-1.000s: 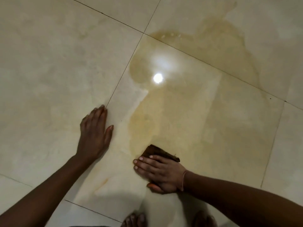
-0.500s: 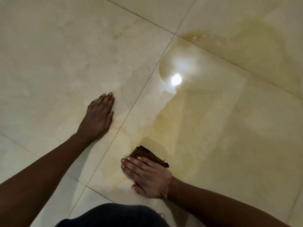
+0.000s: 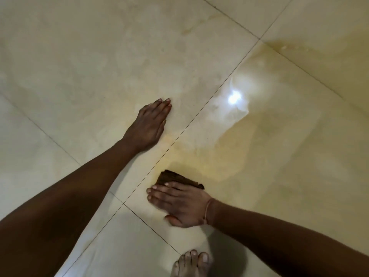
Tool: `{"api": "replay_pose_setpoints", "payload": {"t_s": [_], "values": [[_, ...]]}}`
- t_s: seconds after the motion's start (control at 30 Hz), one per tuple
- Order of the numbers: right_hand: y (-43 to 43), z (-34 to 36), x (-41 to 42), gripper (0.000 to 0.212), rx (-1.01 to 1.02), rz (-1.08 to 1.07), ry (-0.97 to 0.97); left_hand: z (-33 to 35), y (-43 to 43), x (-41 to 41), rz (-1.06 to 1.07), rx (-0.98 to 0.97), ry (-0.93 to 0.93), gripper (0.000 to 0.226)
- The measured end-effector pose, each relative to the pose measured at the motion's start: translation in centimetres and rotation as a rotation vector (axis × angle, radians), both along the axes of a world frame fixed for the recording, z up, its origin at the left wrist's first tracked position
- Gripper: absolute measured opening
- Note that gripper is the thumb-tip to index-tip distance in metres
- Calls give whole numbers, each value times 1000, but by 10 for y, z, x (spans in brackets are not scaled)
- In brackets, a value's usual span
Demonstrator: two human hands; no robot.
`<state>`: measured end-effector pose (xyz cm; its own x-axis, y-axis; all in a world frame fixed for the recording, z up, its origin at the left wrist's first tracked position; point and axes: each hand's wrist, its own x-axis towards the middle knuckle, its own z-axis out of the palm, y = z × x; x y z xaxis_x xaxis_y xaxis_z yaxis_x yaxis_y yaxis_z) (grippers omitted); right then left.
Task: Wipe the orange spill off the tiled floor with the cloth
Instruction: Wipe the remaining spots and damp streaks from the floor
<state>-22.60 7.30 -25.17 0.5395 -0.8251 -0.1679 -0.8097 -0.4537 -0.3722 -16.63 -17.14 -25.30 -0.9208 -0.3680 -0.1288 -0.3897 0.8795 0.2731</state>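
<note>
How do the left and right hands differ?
The left hand lies flat on bare tile, holding nothing; the right hand presses the brown cloth. The left hand is across a grout line from the orange spill; the right hand sits at its near edge. Both have straight fingers, palms down.
</note>
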Motion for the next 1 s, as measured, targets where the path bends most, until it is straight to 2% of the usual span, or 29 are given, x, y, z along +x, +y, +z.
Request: {"api": "replay_pose_setpoints", "payload": {"t_s": [0.07, 0.17, 0.2, 0.3, 0.37, 0.4, 0.5, 0.53, 0.63, 0.7, 0.77, 0.83, 0.87, 0.9, 1.0], "values": [[-28, 0, -14, 66, -45, -95, -1, -3, -2, 2, 15, 7, 19, 50], [-52, 5, -4, 70, -11, -368, 23, -5, 2, 5, 73, -10, 27, 52], [-44, 6, 5, 71, 0, -342, 20, -4, 6, 10, 123, -35, 22, 53], [-1, 7, 11, 70, 41, -5, 0, -1, 21, 41, 293, -49, -26, 57], [-2, 5, -5, 68, 1, 102, 16, 1, 34, 78, 376, -27, -31, 59], [-12, 4, -7, 68, -34, 81, 24, 1, 40, 96, 401, -18, -33, 60], [-39, 6, 16, 67, -54, -208, 27, 1, 49, 125, 447, 10, -29, 60], [-33, 7, 28, 68, -32, -220, 9, 1, 49, 126, 443, 17, -25, 60], [15, 6, 27, 66, 1, 99, -10, 3, 49, 125, 448, 20, -22, 60], [19, 4, -11, 65, -46, 193, -31, 3, 49, 126, 450, 21, -30, 60], [-4, 3, -43, 65, -67, 21, 0, 3, 51, 125, 441, 1, -33, 59], [-38, 6, -48, 67, -54, -312, 67, 3, 50, 122, 450, -23, -8, 56], [-44, 7, -37, 68, -58, -412, 63, 4, 50, 120, 475, -27, 10, 55], [-40, 7, -22, 69, -44, -416, 34, 5, 48, 114, 505, -32, 25, 53], [17, 3, -7, 68, -14, 10, 8, 7, 37, 82, 528, -55, 63, 50]]}}
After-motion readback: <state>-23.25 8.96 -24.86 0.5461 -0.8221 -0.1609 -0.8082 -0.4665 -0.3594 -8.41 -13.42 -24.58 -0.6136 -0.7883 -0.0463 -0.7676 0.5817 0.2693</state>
